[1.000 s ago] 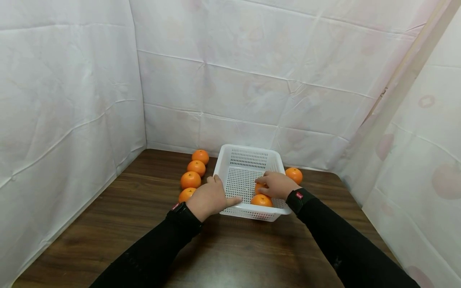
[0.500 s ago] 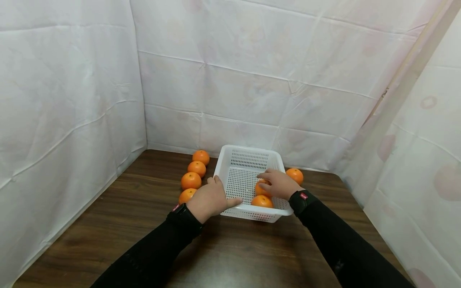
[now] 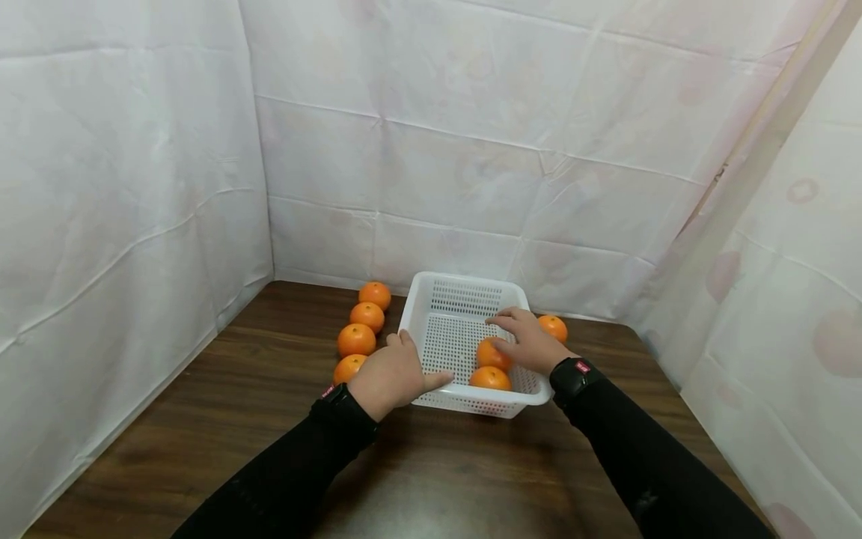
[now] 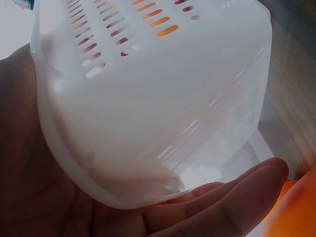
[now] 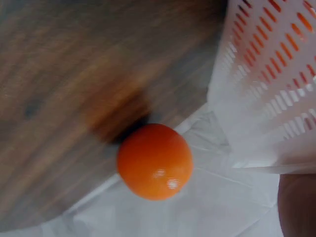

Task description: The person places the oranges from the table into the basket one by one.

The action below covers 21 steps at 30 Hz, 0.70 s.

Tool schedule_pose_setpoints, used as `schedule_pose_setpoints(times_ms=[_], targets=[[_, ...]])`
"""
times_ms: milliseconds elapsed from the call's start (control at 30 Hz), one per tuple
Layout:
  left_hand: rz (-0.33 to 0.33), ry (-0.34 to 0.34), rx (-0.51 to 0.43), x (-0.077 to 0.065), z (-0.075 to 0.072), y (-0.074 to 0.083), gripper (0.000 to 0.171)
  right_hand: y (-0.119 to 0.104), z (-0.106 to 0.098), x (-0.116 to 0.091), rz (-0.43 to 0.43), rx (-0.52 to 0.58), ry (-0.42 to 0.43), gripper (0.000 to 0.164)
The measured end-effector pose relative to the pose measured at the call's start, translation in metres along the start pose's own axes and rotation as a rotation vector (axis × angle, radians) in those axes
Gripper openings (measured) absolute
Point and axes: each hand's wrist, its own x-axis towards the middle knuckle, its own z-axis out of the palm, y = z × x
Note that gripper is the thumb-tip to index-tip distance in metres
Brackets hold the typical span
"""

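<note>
A white perforated plastic basket (image 3: 465, 281) stands on the table, with two mandarin oranges inside by its right front. My left hand (image 3: 390, 373) holds the basket's near left corner, thumb along the front rim and fingers along the left wall. The left wrist view shows those fingers (image 4: 232, 207) reaching round under the rim. Over the basket's right side is my right hand (image 3: 532, 343), fingers spread and parted. Just under its thumb sits the rear mandarin orange (image 3: 491, 355); the front mandarin orange (image 3: 490, 378) lies against it.
Several mandarin oranges (image 3: 357, 340) form a row left of the basket, the nearest partly behind my left hand. Another mandarin orange (image 5: 154, 162) rests right of the basket. White cloth (image 3: 458, 150) hangs behind and beside the brown wooden table (image 3: 458, 479).
The right hand's fingers have opened off the rear mandarin orange, and the hand has shifted up and right, uncovering more of it. My left hand stays at the basket corner.
</note>
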Motion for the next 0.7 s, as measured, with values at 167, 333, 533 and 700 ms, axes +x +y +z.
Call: schedule_pose_setpoints(times_ms=[167, 333, 533, 700], targets=[[-0.006, -0.01, -0.003, 0.002, 0.002, 0.0, 0.133, 0.014, -0.002, -0.004, 0.079, -0.054, 0.083, 0.056], [-0.024, -0.02, -0.002, 0.003, 0.003, -0.003, 0.132, 0.028, -0.002, -0.005, 0.134, -0.104, 0.237, 0.05], [-0.035, -0.02, -0.01, 0.003, 0.002, -0.004, 0.133, 0.041, -0.007, -0.011, 0.254, -0.09, 0.305, 0.052], [-0.045, -0.025, -0.041, 0.002, 0.003, -0.004, 0.133, 0.053, -0.006, -0.011, 0.304, -0.108, 0.253, 0.062]])
